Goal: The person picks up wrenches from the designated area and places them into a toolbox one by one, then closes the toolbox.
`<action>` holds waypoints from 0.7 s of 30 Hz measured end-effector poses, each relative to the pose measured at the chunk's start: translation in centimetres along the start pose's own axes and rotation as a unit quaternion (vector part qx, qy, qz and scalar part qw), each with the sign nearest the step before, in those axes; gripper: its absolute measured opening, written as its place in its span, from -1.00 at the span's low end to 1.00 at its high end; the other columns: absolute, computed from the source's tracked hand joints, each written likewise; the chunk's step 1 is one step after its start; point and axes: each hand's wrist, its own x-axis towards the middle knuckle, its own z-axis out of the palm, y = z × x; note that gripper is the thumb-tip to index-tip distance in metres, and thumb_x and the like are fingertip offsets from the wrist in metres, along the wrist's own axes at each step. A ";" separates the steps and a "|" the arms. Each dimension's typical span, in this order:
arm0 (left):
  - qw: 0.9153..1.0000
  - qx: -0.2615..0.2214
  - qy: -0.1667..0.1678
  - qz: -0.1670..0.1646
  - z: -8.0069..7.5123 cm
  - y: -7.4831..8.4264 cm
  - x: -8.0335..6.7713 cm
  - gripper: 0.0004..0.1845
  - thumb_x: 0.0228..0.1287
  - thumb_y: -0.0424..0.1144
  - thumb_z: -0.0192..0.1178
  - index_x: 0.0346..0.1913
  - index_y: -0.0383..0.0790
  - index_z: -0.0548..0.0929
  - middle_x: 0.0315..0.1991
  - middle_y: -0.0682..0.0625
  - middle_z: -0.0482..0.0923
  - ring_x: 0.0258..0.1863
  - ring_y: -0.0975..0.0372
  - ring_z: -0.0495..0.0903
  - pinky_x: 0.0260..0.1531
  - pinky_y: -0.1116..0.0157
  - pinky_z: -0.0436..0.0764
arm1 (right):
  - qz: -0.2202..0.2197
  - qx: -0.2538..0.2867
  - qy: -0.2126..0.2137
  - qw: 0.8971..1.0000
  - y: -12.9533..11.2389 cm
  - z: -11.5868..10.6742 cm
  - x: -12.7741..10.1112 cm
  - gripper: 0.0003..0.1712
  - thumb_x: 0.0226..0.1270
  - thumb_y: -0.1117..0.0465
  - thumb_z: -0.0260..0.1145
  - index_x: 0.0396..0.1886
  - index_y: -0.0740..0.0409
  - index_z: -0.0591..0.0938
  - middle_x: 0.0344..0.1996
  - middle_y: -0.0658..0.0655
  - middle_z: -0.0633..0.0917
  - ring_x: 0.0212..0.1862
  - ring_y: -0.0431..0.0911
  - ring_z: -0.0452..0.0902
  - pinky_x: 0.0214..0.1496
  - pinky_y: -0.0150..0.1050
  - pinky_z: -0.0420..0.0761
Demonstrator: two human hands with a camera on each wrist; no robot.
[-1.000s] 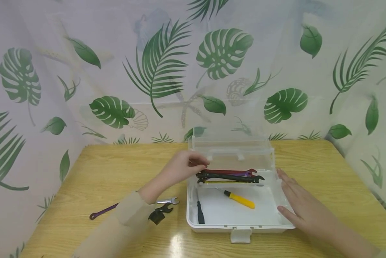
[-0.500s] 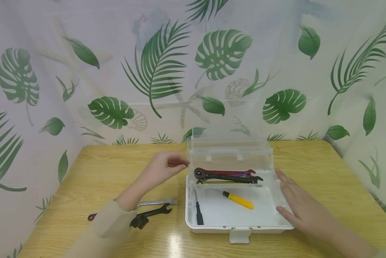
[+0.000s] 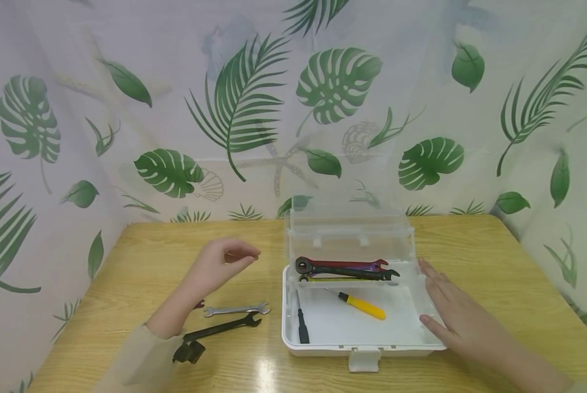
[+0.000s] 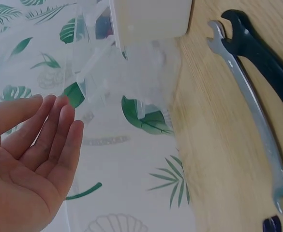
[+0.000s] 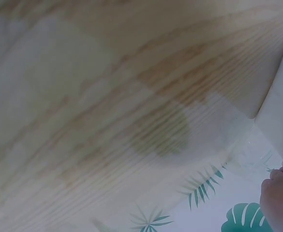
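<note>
White plastic low and right of centre: open box (image 3: 323, 350), with clear lid (image 3: 347, 243) tipped up behind. In its rear part, black ring wrench (image 3: 345, 269) lying over red wrench (image 3: 340, 262), with yellow wrench (image 3: 320, 279) just below; cannot tell if on a tray or the floor. Toward the front, yellow screwdriver (image 3: 364, 306) and dark screwdriver (image 3: 303, 327).

Main change: left hand (image 3: 220, 268) gone leftward, from over the ring end a second ago to above bare table (image 3: 146, 256) at mid-left of frame. Fingers loosely bent, thumb apart, nothing held. Reads as done with the black ring wrench, now lying untouched.

Right hand (image 3: 457, 310) unchanged at right of frame: fingers nearly straight along the right side of the box, not grasping; probably steadying.

Now better uncovered, lower left of centre: silver wrench (image 3: 234, 310) and black open wrench (image 3: 227, 327), still outside the box, near its left side. Left end of the latter hidden.
</note>
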 end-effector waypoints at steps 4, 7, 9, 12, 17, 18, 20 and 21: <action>1.000 0.001 0.012 -0.009 -0.6 -0.5 -1.1 -0.84 0.50 -0.36 0.30 0.01 -0.24 0.82 -0.01 -0.12 0.83 0.00 0.04 0.79 0.05 0.19 0.77 | -0.009 -0.004 0.012 1.000 0.1 0.1 0.0 0.00 0.58 -0.08 0.26 0.72 0.30 0.03 0.76 0.17 -0.02 0.71 -0.40 -0.49 0.54 -0.68 -0.52; 0.999 -0.003 0.021 -0.025 -1.1 -0.9 -2.0 -0.84 0.50 -0.35 0.30 0.01 -0.24 0.82 -0.02 -0.13 0.83 -0.01 0.04 0.80 0.02 0.24 0.77 | -0.018 -0.007 0.023 1.000 0.2 0.2 0.0 0.01 0.57 -0.05 0.28 0.72 0.32 0.02 0.77 0.17 -0.03 0.69 -0.45 -0.53 0.57 -0.66 -0.50; 0.999 -0.006 0.024 -0.036 -1.3 -1.3 -2.5 -0.83 0.50 -0.34 0.30 0.01 -0.25 0.82 -0.01 -0.14 0.83 -0.01 0.04 0.80 0.01 0.26 0.77 | -0.022 -0.006 0.029 0.999 0.3 0.2 0.0 0.00 0.56 -0.04 0.29 0.72 0.33 0.04 0.77 0.17 -0.03 0.68 -0.46 -0.54 0.58 -0.66 -0.49; 0.998 -0.006 0.029 -0.050 -1.6 -2.0 -3.2 -0.83 0.50 -0.34 0.31 0.02 -0.26 0.82 -0.01 -0.15 0.84 -0.03 0.04 0.81 -0.02 0.29 0.78 | -0.028 -0.005 0.036 0.999 0.3 0.3 0.0 -0.01 0.56 -0.03 0.29 0.71 0.35 0.06 0.77 0.17 -0.03 0.69 -0.44 -0.53 0.59 -0.65 -0.48; 0.996 0.007 0.041 -0.073 -1.9 -3.4 -4.3 -0.82 0.50 -0.34 0.30 0.03 -0.29 0.81 -0.02 -0.16 0.84 -0.05 0.05 0.81 -0.06 0.35 0.76 | -0.038 -0.003 0.048 0.998 0.4 0.4 0.0 0.00 0.54 0.00 0.32 0.70 0.36 0.07 0.77 0.14 -0.06 0.70 -0.43 -0.52 0.61 -0.63 -0.45; 0.996 0.010 0.043 -0.078 -2.0 -3.6 -4.5 -0.82 0.50 -0.34 0.30 0.03 -0.30 0.81 -0.02 -0.16 0.84 -0.05 0.06 0.81 -0.07 0.36 0.75 | -0.042 -0.003 0.051 0.998 0.5 0.4 0.0 0.00 0.53 0.01 0.33 0.70 0.36 0.07 0.77 0.14 -0.06 0.70 -0.43 -0.52 0.62 -0.63 -0.45; 0.995 0.012 0.047 -0.084 -2.1 -4.0 -4.8 -0.81 0.50 -0.34 0.31 0.04 -0.31 0.81 -0.02 -0.16 0.84 -0.05 0.05 0.81 -0.06 0.36 0.75 | -0.048 -0.001 0.057 0.997 0.5 0.5 0.0 0.01 0.52 0.03 0.34 0.70 0.36 0.06 0.77 0.12 -0.08 0.70 -0.43 -0.52 0.63 -0.62 -0.44; 0.995 0.013 0.049 -0.088 -2.1 -4.2 -5.0 -0.81 0.50 -0.32 0.32 0.04 -0.31 0.81 -0.02 -0.16 0.84 -0.05 0.05 0.81 -0.05 0.36 0.75 | -0.050 0.002 0.061 0.997 0.5 0.5 0.0 0.00 0.51 0.04 0.35 0.69 0.37 0.08 0.77 0.13 -0.07 0.70 -0.42 -0.51 0.64 -0.61 -0.43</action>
